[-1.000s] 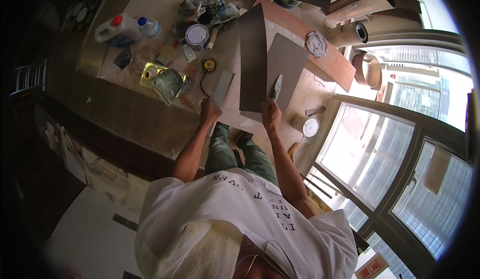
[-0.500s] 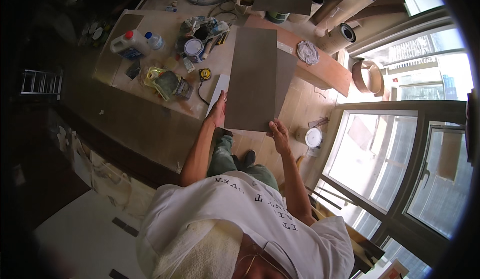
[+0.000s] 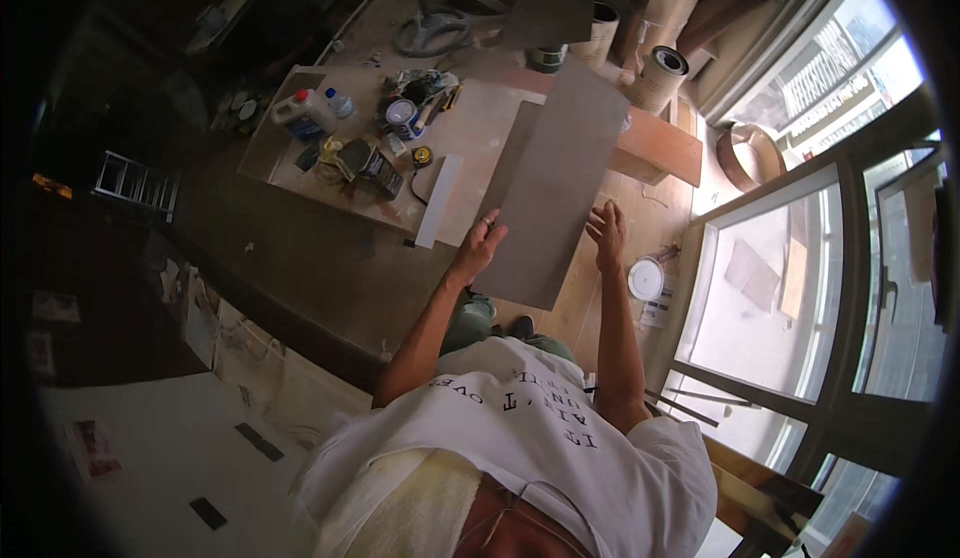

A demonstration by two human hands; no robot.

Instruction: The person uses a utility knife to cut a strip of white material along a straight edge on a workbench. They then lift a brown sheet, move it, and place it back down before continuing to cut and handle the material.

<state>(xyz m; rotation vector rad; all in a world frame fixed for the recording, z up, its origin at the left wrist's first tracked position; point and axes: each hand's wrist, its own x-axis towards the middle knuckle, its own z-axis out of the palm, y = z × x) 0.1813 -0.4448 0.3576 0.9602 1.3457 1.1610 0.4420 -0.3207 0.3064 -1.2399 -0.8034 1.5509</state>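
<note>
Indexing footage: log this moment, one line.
left hand: holds brown panel by left edge; right hand: beside right edge, contact unclear; nearby: white strip

Worktable [image 3: 486, 121]: red-capped jug [image 3: 303, 115], lidded can [image 3: 402, 115], tape measure [image 3: 422, 157].

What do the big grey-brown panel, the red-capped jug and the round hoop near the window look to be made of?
Panel: perhaps laminate or veneered board; thin, flat, evenly coloured, with a smooth satin-matt face.
Jug: likely plastic; pale, smooth, moulded-looking body.
Hoop: possibly bent wood or board; brown, smooth curved wall, though small here.
</note>
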